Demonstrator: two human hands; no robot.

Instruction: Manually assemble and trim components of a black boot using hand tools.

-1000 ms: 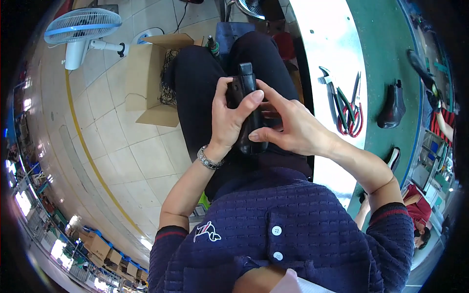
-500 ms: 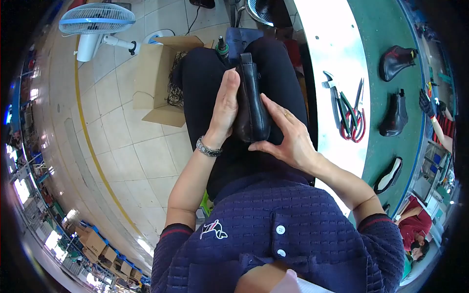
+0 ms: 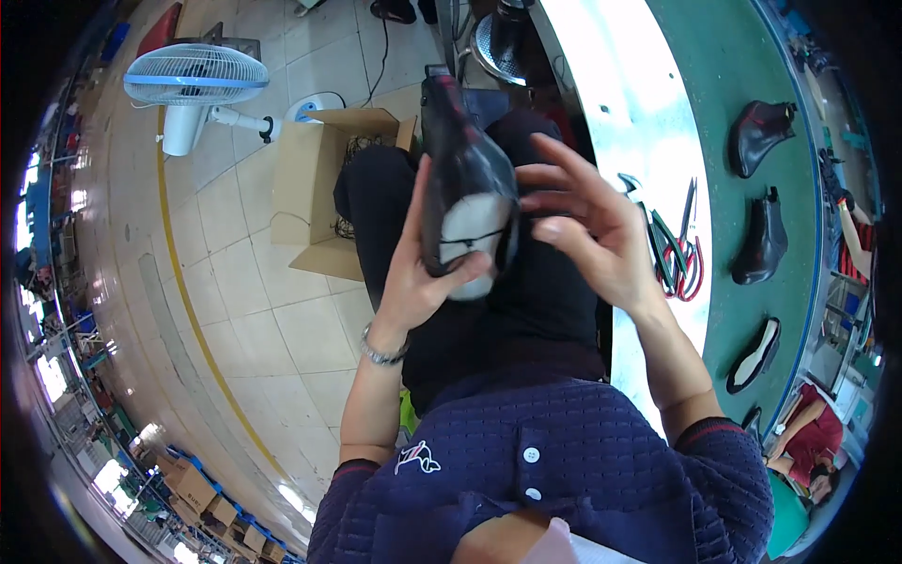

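Observation:
My left hand (image 3: 411,287) is closed around a black ankle boot (image 3: 477,164), which is held over my lap with its pale underside (image 3: 473,218) turned up toward me. A dark line runs across that underside, and my left thumb lies on it. Just right of the boot, my right hand (image 3: 601,235) is raised with its fingers spread, apart from the boot as far as I can see. Pincers (image 3: 660,226) and red-handled scissors (image 3: 692,268) lie on the pale bench beside that hand, partly covered by it.
Right of my legs runs a pale metal bench (image 3: 625,70), then a green conveyor (image 3: 719,66) carrying black boots (image 3: 759,240). An open cardboard box (image 3: 305,193) and a fan (image 3: 197,75) stand on the left. Co-workers, one in a red shirt (image 3: 813,428), are beyond the conveyor.
The boot has turned so its pale underside shows. My right hand has let go, risen and spread its fingers; my left hand now grips the boot alone.

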